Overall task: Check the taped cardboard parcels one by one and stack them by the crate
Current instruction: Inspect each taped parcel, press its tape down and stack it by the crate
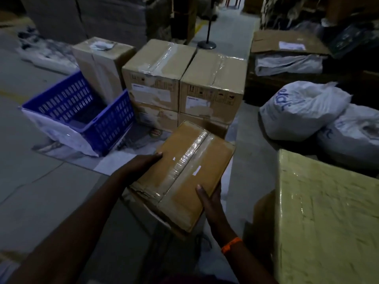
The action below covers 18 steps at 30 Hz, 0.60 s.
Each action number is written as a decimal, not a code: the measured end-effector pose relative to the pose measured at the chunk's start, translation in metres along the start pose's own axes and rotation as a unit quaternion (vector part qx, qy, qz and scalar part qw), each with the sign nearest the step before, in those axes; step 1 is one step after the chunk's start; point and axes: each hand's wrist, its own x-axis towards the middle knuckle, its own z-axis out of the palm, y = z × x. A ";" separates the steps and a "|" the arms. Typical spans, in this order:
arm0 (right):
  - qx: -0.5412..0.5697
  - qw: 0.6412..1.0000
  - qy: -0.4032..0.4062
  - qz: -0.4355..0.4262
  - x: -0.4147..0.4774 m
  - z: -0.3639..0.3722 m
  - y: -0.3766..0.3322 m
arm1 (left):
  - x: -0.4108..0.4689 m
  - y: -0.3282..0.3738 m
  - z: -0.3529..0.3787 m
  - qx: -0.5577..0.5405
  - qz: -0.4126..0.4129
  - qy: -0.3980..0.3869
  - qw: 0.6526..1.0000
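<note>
The person holds one brown parcel (184,173) with both hands, up off the grey floor (41,181) and a bit tilted; the left hand (141,163) grips its left edge with the thumb on top; the right hand (211,203) grips the near right edge, thumb on top, and the other fingers are hidden under it; shiny clear tape runs down the middle of the parcel's top, and its near left corner looks crushed; an orange band (231,244) sits on the right wrist.

The parcel is in front of a stack of taped boxes, near it; I cannot tell if they touch; the top left box (158,72) and the top right box (213,83) stand side by side on two lower ones; the blue crate (82,111) sits tilted just left of the stack; a tall box (102,60) stands behind the crate.

On the right lie two white sacks (301,109), one against the other; a big box in shiny yellow wrap (328,218) stands close by the right arm; a flat piece of cardboard (287,42) lies far back on the right.
</note>
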 end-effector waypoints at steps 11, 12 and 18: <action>-0.121 0.987 0.083 -0.064 0.072 -0.046 -0.040 | 0.002 0.004 0.000 0.304 0.141 0.181 0.925; -0.152 0.979 0.100 -0.092 0.085 -0.056 -0.048 | -0.003 0.000 0.003 0.340 0.172 0.215 0.899; -0.251 0.948 -0.032 -0.195 0.151 -0.086 -0.072 | -0.055 -0.035 0.011 0.371 0.228 0.351 0.829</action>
